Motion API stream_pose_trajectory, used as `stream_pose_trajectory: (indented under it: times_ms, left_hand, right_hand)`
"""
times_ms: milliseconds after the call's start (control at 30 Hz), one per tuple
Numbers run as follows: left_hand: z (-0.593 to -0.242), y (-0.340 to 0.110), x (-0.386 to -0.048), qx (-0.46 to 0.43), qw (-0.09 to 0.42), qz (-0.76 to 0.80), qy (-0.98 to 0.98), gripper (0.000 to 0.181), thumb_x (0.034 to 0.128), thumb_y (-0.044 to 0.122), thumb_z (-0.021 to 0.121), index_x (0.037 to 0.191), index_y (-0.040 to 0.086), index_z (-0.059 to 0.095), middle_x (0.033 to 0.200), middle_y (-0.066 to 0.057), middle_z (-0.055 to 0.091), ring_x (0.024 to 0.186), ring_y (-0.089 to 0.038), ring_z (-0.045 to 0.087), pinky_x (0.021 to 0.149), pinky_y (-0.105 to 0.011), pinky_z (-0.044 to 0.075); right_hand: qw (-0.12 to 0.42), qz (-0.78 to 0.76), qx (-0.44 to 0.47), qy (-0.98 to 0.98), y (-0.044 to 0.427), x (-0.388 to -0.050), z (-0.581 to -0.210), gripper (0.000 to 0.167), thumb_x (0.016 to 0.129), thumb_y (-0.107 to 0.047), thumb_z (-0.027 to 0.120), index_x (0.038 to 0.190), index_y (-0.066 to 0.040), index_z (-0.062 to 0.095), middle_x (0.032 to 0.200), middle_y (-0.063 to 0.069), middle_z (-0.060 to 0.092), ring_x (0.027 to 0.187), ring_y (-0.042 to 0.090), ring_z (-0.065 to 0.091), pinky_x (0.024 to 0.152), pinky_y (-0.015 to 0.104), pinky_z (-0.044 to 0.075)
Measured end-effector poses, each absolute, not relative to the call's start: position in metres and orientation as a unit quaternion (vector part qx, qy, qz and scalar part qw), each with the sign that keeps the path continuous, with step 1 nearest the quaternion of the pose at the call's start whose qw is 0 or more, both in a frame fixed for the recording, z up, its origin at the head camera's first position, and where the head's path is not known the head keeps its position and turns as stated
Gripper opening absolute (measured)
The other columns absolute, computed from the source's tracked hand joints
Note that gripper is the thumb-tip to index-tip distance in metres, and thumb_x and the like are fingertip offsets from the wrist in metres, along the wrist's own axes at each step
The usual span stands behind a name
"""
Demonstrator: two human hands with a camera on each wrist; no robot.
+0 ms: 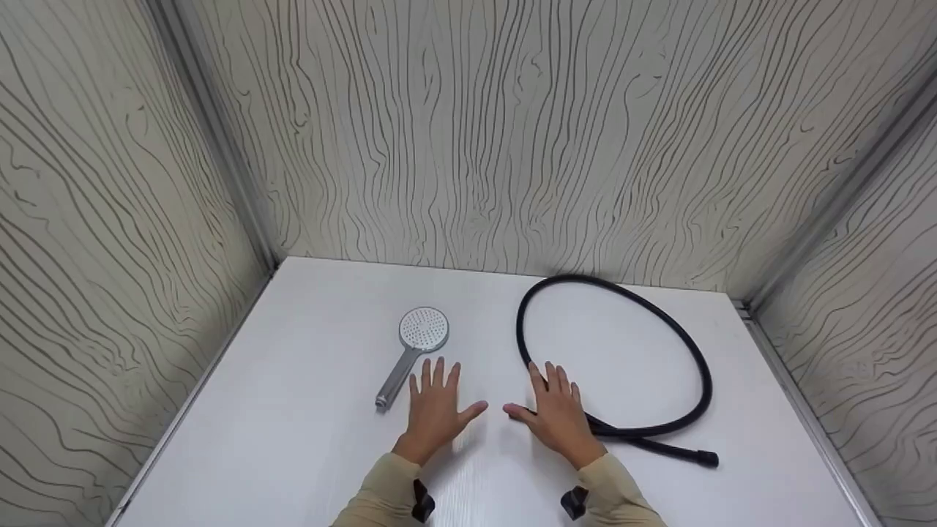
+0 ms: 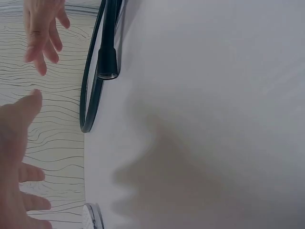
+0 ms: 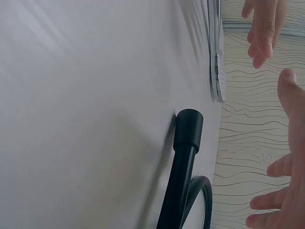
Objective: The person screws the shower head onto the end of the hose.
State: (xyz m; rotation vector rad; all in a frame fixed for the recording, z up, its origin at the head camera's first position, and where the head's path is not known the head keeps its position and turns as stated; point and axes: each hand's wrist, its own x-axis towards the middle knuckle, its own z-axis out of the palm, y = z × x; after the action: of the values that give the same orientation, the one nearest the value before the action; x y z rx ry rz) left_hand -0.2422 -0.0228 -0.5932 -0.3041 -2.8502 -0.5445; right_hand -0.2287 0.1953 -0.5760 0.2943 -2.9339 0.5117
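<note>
Left hand (image 1: pixel 436 411) and right hand (image 1: pixel 558 419) are held over the table (image 1: pixel 322 454), fingers spread and neither gripping anything. Just left of the left hand lies the shower head (image 1: pixel 424 329), spray face up, its handle (image 1: pixel 397 375) slanting toward the near left. On the right, the black hose (image 1: pixel 520 322) makes a wide loop that crosses itself; one tip (image 1: pixel 707 459) points right on the near side, while the collared end (image 3: pixel 189 128) sits by the right thumb, partly covered in the head view.

Handling these pieces seems the step in hand. It would probably go best with the left fingers wrapped round the handle, clear of its small end fitting, and the right pinching the hose just behind the collar. Lifting the hose gently should suit it, since the springy loop could swing or twist.
</note>
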Motion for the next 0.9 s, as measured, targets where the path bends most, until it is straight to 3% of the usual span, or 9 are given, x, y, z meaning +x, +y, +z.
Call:
stream_pose_trajectory:
  times_ms: [333, 900]
  left_hand:
    - [-0.591, -0.026, -0.243, -0.093, 0.086, -0.218, -0.968, 0.086, 0.0824, 0.066, 0.061, 0.142, 0.006, 0.047, 0.148, -0.025, 0.043, 0.14, -0.048, 0.033, 0.11, -0.069, 0.03]
    - [-0.589, -0.036, -0.246, -0.075, 0.12, -0.24, -0.96, 0.085, 0.0815, 0.064, 0.063, 0.14, 0.005, 0.049, 0.144, -0.027, 0.045, 0.136, -0.048, 0.039, 0.106, -0.068, 0.036]
  right_hand:
    - [0.069, 0.177, 0.106, -0.976, 0.194, -0.229, -0.577, 0.09, 0.085, -0.066, 0.056, 0.147, -0.004, 0.038, 0.148, 0.028, 0.038, 0.139, 0.047, 0.033, 0.108, 0.068, 0.032]
    - [0.061, 0.218, 0.132, -0.965, 0.196, -0.228, -0.577, 0.088, 0.087, -0.06, 0.06, 0.147, -0.001, 0.037, 0.148, 0.028, 0.039, 0.138, 0.045, 0.036, 0.111, 0.061, 0.033]
